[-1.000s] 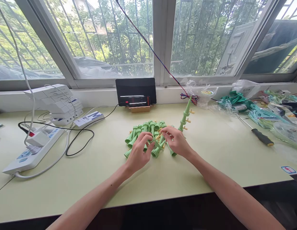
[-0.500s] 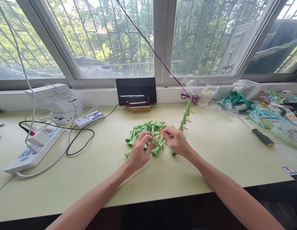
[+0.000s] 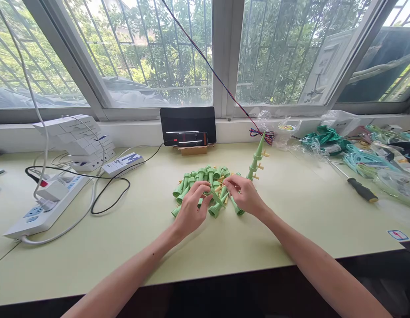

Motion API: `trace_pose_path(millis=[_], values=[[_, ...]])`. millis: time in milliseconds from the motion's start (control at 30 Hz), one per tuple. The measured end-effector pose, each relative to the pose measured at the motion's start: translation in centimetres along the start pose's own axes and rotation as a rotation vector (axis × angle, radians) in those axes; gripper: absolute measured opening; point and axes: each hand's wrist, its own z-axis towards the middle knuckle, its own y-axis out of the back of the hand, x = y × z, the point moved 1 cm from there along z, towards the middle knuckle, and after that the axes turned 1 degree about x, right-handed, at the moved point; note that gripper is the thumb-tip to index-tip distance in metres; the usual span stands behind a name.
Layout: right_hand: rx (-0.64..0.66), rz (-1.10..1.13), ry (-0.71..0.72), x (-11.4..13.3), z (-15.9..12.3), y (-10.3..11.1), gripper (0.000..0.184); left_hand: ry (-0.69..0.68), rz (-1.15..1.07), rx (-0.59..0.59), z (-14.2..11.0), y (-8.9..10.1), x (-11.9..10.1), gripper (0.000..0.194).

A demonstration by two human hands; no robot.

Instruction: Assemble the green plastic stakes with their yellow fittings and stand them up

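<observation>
My left hand [image 3: 192,206] is closed round the wide end of a green plastic watering spike [image 3: 218,198], whose tapered end points right and down. Just to the right, the fingertips of my right hand [image 3: 246,195] are pinched together; whatever sits between them is too small and covered to make out. Both hands are over the near side of a pile of green watering spikes [image 3: 186,185] with small yellow valves [image 3: 221,185] among them. Behind my right hand a tilted stack of nested spikes [image 3: 257,157] rises, yellow valves sticking out on its right.
A phone [image 3: 192,139] leans on a black panel [image 3: 187,119] by the window. To the left are a power strip [image 3: 47,216], cables and stacked white boxes [image 3: 80,141]. A screwdriver [image 3: 362,190] and plastic bags [image 3: 327,140] lie on the right of the table [image 3: 257,247].
</observation>
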Motion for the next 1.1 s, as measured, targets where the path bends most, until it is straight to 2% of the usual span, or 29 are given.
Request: trace_pose_path(millis=[100,300,867,1100], values=[[-0.014,0.006,-0.012,-0.12,0.00,0.00,0.020,0.015,0.006,0.004,0.01,0.08,-0.14,0.006],[0.043,0.030,0.012,0.18,-0.11,-0.05,0.017,0.007,0.006,0.003,0.03,0.13,-0.20,0.006],[0.130,0.197,-0.071,0.11,-0.14,-0.03,0.016,0.037,-0.018,0.016,-0.11,0.09,-0.09,0.005],[0.149,0.244,-0.082,0.03,-0.24,-0.16,0.020,0.109,-0.168,0.010,-0.08,-0.07,0.11,0.006]])
